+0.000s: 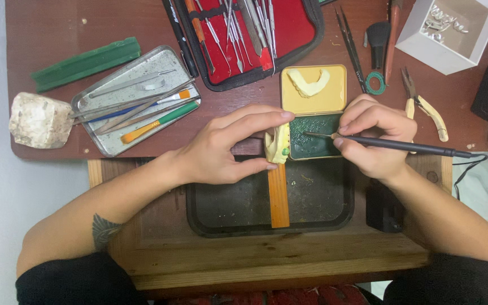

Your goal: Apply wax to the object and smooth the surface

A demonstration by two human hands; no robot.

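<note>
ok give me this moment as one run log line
left hand: holds pale yellow dental cast | right hand: holds black corded wax tool, tip in green wax of open yellow tin | below: orange wooden peg

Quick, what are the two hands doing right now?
Left hand: closed on a pale yellow teeth model, pinched between thumb and fingers.
Right hand: closed on a thin black tool, its tip over the green wax tin.
</note>
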